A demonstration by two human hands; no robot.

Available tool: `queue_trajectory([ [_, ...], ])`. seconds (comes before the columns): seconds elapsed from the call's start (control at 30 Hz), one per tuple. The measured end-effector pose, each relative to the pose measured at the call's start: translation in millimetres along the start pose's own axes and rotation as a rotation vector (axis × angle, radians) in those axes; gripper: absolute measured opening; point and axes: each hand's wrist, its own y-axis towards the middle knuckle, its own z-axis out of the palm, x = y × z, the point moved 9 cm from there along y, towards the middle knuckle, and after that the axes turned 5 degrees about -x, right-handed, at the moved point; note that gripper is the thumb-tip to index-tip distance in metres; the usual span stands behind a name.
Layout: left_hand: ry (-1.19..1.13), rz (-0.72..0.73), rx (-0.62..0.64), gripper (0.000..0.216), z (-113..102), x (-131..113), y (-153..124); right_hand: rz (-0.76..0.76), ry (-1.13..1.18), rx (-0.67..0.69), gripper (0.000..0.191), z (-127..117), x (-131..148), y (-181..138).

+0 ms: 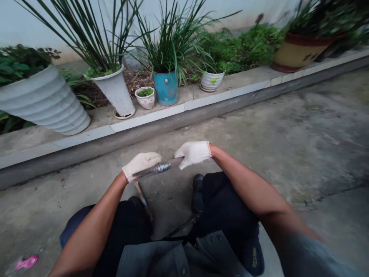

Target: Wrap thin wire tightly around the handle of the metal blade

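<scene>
In white work gloves, my two hands are in front of my knees, over the concrete ground. Between them runs a brownish stick (150, 170) with a shiny silvery wrap (162, 167) around its middle. My right hand (194, 153) is closed on the stick's right end, thumb below it. My left hand (142, 164) lies along the left part, closed against it, though its fingertips are partly hidden. Under my left wrist, a second thin brown stick (144, 200) with a greyish band slants down beside my left shoe.
A low tiled ledge (184, 107) crosses ahead. On it stand a ribbed white pot (49, 100), a tall white pot (115, 90), a small flowered pot (146, 99), a blue pot (165, 88) and others. A pink object (27, 262) lies on the ground at lower left.
</scene>
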Motion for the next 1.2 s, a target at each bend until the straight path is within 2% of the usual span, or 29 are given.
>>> queue_trajectory([
  [0.1, -0.177, 0.008, -0.025, 0.048, -1, -3, 1, 0.011, 0.180, -0.162, 0.032, -21, 3, -2],
  [0.2, -0.165, -0.048, -0.088, 0.051, 1, -1, 1, 0.079, 0.304, -0.373, 0.036, -44, -1, -3],
  [0.27, -0.104, -0.084, -0.106, 0.054, 5, 1, 1, 0.178, 0.293, -0.515, 0.037, -57, -9, -5],
  [0.33, -0.036, -0.119, -0.100, 0.057, 11, 3, 0, 0.303, 0.146, -0.592, 0.036, -64, -18, -7],
  [0.47, 0.130, -0.117, -0.007, 0.054, 21, -4, -1, 0.454, -0.300, -0.545, 0.032, -63, -23, -3],
  [0.63, 0.336, -0.097, 0.078, 0.043, 24, -9, -2, 0.476, -0.418, -0.325, 0.034, -24, -14, 17],
  [0.8, 0.410, -0.043, 0.046, 0.039, 15, -4, 1, 0.300, -0.431, -0.062, 0.030, 17, 1, 22],
  [0.93, 0.191, -0.088, 0.033, 0.033, 6, 9, 1, 0.067, -0.312, 0.081, 0.023, 25, 5, 6],
  [1.03, -0.045, -0.099, 0.045, 0.033, 5, 10, -1, -0.039, -0.060, 0.035, 0.023, 12, 9, -3],
  [1.1, -0.167, -0.076, 0.023, 0.039, 4, 5, -1, -0.030, 0.115, -0.096, 0.029, -6, 10, -6],
  [1.2, -0.270, -0.090, -0.041, 0.046, 6, 0, 0, 0.097, 0.266, -0.359, 0.035, -33, 0, -8],
])
